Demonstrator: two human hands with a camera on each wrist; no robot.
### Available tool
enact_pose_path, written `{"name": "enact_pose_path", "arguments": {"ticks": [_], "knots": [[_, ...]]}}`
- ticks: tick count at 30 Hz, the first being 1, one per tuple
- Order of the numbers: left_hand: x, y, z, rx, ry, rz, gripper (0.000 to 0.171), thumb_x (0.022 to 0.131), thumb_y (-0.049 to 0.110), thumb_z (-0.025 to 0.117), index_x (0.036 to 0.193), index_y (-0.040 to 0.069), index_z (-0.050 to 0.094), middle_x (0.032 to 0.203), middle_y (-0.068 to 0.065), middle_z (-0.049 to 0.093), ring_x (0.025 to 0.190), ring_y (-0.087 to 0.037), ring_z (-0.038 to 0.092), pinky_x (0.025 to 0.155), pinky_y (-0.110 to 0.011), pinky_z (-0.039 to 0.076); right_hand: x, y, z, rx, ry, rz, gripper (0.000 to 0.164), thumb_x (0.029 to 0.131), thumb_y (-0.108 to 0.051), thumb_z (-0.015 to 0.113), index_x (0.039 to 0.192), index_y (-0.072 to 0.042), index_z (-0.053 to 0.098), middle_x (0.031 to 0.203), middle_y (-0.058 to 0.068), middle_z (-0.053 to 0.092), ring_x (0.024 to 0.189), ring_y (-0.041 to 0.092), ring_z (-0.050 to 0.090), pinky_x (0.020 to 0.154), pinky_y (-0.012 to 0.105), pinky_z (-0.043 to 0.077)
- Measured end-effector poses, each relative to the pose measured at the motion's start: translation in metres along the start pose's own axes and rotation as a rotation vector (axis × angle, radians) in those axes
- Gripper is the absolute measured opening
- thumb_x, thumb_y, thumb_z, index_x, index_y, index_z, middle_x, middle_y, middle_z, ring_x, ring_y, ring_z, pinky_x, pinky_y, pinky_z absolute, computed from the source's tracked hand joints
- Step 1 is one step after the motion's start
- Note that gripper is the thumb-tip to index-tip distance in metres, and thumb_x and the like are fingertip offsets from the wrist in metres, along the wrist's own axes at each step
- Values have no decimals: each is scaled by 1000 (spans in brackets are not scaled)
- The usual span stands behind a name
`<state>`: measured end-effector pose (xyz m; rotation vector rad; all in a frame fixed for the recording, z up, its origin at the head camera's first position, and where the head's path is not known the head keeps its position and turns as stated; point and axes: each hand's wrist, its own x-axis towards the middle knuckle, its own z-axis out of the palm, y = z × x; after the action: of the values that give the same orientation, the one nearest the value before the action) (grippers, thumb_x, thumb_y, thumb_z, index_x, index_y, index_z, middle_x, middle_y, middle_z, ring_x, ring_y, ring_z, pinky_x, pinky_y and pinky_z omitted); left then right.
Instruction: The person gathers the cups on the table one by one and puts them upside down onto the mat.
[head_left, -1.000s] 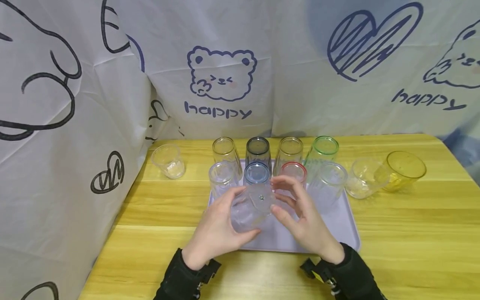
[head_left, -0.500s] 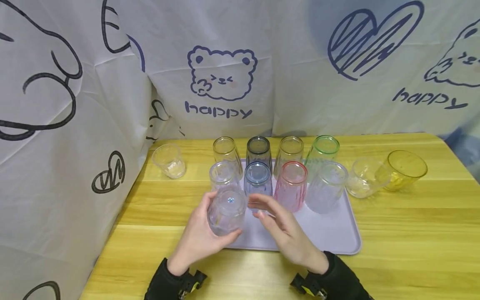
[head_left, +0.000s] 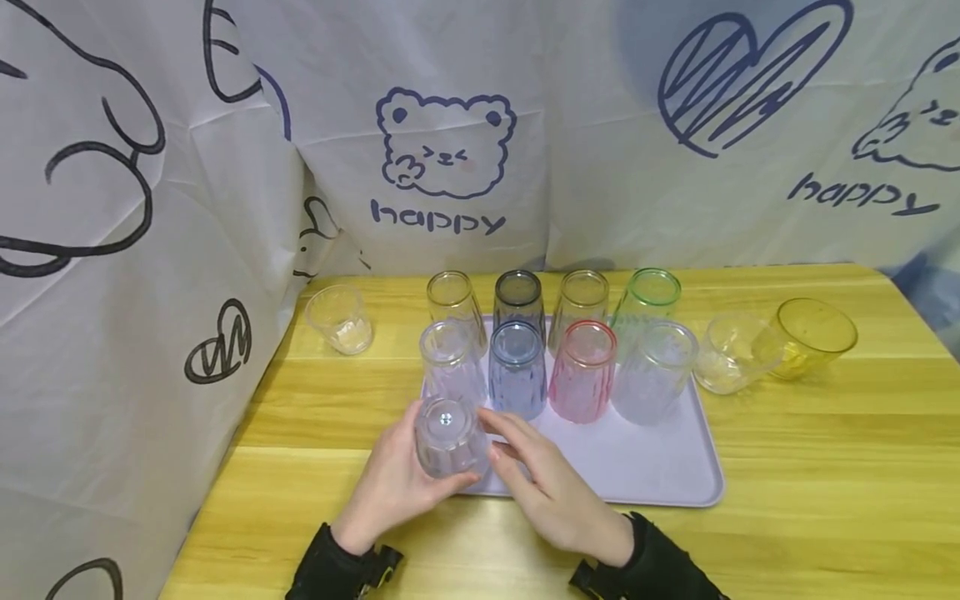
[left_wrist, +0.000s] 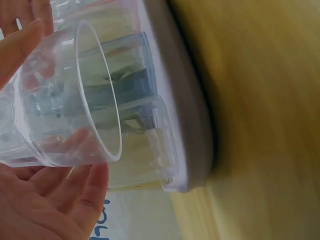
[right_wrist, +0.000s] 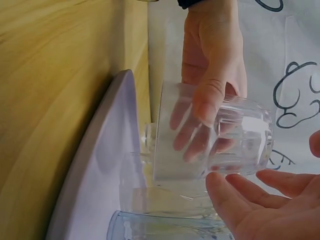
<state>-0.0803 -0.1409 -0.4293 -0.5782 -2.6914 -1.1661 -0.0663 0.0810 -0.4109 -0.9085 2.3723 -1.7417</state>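
Observation:
My left hand (head_left: 392,477) grips a clear drinking glass (head_left: 452,440), base up, above the front left of a pale purple tray (head_left: 648,462). In the right wrist view the thumb lies on the near side of this glass, with the other fingers behind it. Beside its right side is my right hand (head_left: 555,493), fingers loosely bent, fingertips at or very near the wall. Upside-down glasses stand in two rows on the tray, including a blue glass (head_left: 517,375), a pink glass (head_left: 582,375) and a green-rimmed glass (head_left: 651,300).
A clear tumbler (head_left: 341,321) stands left of the tray on the wooden table (head_left: 840,467). To the right are another clear glass (head_left: 727,354) and a yellow glass bowl (head_left: 813,337). A printed white cloth (head_left: 600,200) hangs behind the table.
Both hands have moved left and toward the person, the left carrying the clear glass from in front of the blue glass. The right hand came off the glass, then closed in on it again.

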Motion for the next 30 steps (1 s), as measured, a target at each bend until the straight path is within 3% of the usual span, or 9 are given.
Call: {"name": "enact_pose_path", "arguments": {"ticks": [9,17,24,30], "knots": [[3,-8,5,92,6,-72,98,53,35,100,135,7,54,122,-4,64,107,-17,65,96,-42,57,2,4,2,-83,-23,65,46,108,-20,44,150,0,43,149,16,52,134,31,56,111,49,48],[4,-13,11,83,-30,-167,98,47,31,102,132,12,58,119,-2,64,107,-20,64,97,-44,55,4,13,4,-116,-59,80,45,108,-20,42,147,3,45,143,19,57,132,34,57,111,53,46],[3,-15,11,71,-67,-228,100,48,26,102,135,11,55,123,-4,64,112,-24,64,101,-47,53,5,19,2,-43,-102,112,45,105,-13,46,147,3,44,147,22,53,133,38,56,111,51,47],[1,-7,-4,76,-90,-259,100,56,30,99,139,5,51,130,-11,64,116,-29,64,101,-49,54,3,18,-5,26,-147,179,50,105,-12,45,151,7,37,152,30,45,132,46,55,109,55,47]]}}
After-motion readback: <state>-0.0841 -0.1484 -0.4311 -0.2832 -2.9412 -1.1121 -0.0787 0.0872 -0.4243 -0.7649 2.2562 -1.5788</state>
